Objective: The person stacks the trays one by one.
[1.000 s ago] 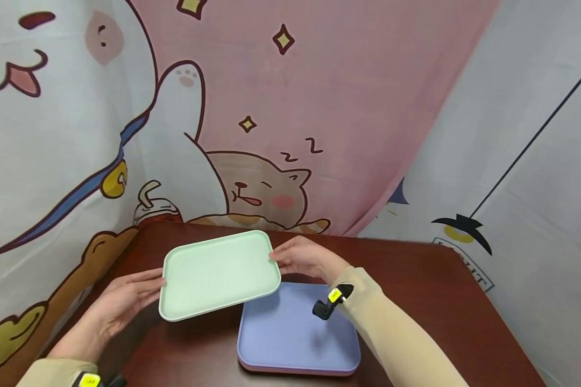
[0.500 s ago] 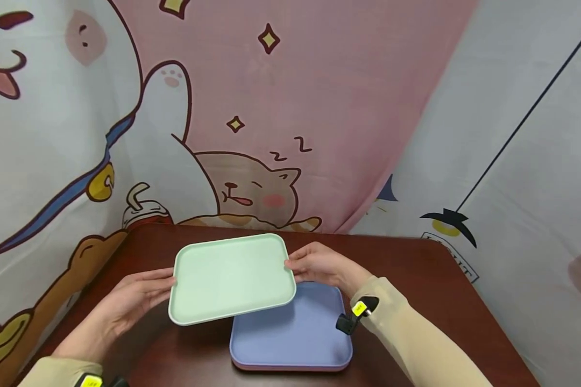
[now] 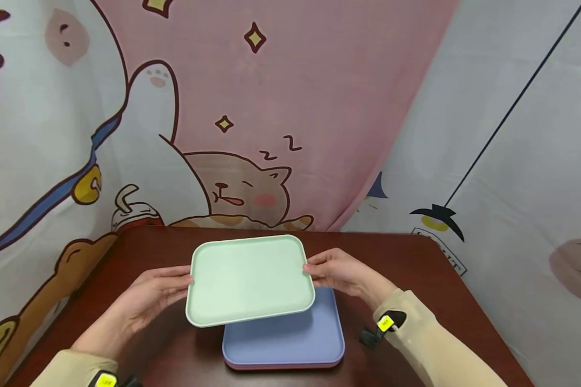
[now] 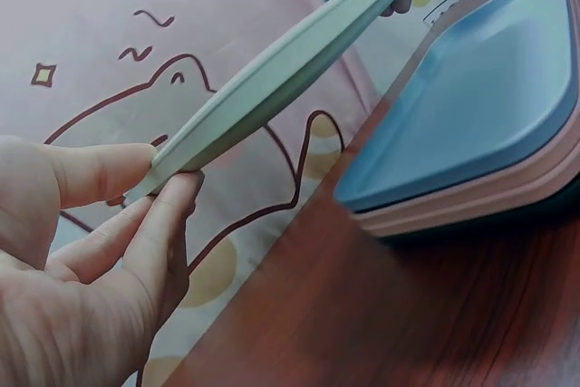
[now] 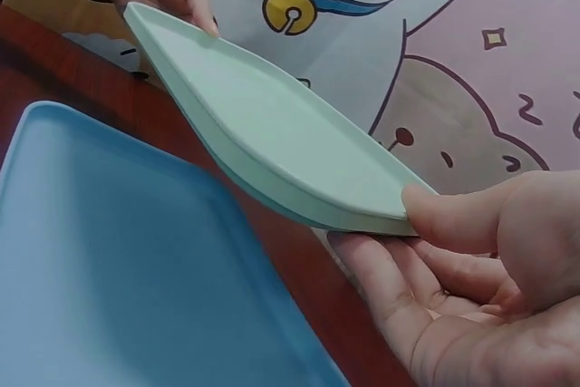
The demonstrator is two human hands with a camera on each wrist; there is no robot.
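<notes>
A pale green rectangular tray [image 3: 249,279] is held up in the air, slightly tilted, its lower edge overlapping the blue tray from above in the head view. My left hand [image 3: 147,298] pinches its left edge, thumb on top and fingers beneath. At the opposite edge, my right hand [image 3: 344,271] grips it the same way, as the right wrist view also shows. Below lies a blue tray [image 3: 283,344] on top of a stack. Under it, the left wrist view shows pink tray rims [image 4: 489,213] and a dark layer at the bottom.
The stack sits on a dark reddish-brown wooden table [image 3: 416,279]. Behind the table hangs a cloth [image 3: 339,80] printed with cartoon animals, and it continues along the left and right sides.
Both hands have carried the green tray rightward, from left of the stack to more nearly above the blue tray. It has levelled a little. The head view has turned slightly right.
</notes>
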